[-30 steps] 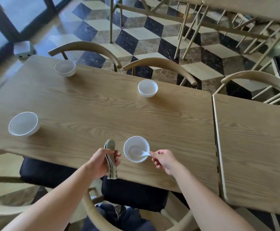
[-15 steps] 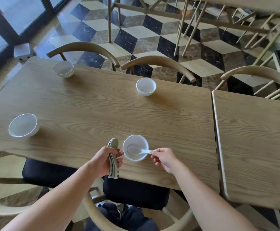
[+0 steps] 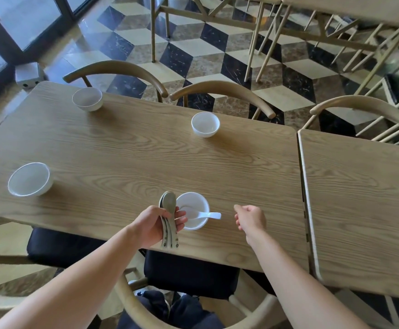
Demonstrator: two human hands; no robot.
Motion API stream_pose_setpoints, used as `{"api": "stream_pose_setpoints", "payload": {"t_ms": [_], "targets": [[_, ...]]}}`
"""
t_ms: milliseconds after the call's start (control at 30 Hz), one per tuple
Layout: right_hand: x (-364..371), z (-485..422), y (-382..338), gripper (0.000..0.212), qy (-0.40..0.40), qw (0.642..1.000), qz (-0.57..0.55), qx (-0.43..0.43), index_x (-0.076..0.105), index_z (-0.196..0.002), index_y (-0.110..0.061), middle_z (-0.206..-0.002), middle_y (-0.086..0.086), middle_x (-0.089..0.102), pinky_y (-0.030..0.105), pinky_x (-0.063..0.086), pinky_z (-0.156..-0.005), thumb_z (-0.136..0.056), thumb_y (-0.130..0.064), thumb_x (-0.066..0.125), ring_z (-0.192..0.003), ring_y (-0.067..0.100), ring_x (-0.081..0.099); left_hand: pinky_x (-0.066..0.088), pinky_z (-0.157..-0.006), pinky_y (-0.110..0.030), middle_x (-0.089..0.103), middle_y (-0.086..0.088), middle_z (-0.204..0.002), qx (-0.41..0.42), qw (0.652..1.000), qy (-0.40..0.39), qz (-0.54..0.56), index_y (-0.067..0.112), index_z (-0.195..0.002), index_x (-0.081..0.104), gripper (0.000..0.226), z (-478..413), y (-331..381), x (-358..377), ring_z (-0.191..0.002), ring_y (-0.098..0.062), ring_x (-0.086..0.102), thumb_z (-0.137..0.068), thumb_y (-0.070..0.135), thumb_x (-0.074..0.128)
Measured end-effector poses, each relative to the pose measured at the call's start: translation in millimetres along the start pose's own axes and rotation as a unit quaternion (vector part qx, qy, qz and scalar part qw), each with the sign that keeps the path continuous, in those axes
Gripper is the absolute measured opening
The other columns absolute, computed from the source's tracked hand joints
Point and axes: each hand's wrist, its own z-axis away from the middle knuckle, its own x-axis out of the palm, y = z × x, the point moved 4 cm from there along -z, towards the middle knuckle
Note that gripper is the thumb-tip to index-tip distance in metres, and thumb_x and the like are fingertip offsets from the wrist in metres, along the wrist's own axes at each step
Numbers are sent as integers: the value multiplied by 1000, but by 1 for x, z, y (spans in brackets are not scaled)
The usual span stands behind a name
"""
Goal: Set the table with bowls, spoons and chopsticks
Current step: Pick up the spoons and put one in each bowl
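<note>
Several white bowls stand on the wooden table (image 3: 127,157). The near bowl (image 3: 194,224) holds a white spoon (image 3: 205,215) whose handle sticks out over its right rim. My left hand (image 3: 155,223) grips a stack of grey-green spoons (image 3: 168,210) just left of that bowl. My right hand (image 3: 250,219) hovers right of the spoon handle, apart from it, fingers loosely curled and holding nothing. Other bowls sit at the near left (image 3: 28,179), far left (image 3: 87,99) and far middle (image 3: 205,124), all without spoons. No chopsticks show.
A second wooden table (image 3: 364,200) abuts on the right. Curved-back wooden chairs (image 3: 222,91) line the far side, and black-cushioned chairs (image 3: 189,274) sit under the near edge. Beyond is a checkered floor with more chairs.
My right hand let go of the white spoon, which now rests in the near bowl, and drew back to the right. My left hand keeps the spoon stack.
</note>
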Motion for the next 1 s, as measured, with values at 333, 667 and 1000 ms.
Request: {"api": "stream_pose_setpoints", "payload": {"t_ms": [333,667,1000], "targets": [[43,76,-35,27,-290,949,67,-103,71,-98,-6,-78,-3,65,20,39,-55,-91,-32,68,-59,7,51,60,-85,-39,65,-24,-128,27,996,-83,-15,-10,-125,59,32,0,3,45,-109,-30,70,-99,-6,41],[35,54,-45,12,-267,960,13,-89,68,-79,-12,-74,5,67,15,29,-39,-90,-16,70,-43,6,43,60,-85,-39,65,-25,-127,64,995,-77,14,-11,-125,58,31,-12,21,56,-116,-31,66,-99,-6,42],[17,-10,-142,18,-249,959,-115,-75,61,-73,-6,-64,6,60,17,28,-35,-90,-4,67,-43,8,40,61,-84,-43,66,-30,-121,51,994,-75,65,-12,-125,50,31,-33,59,68,-102,-36,72,-96,-14,39]]}}
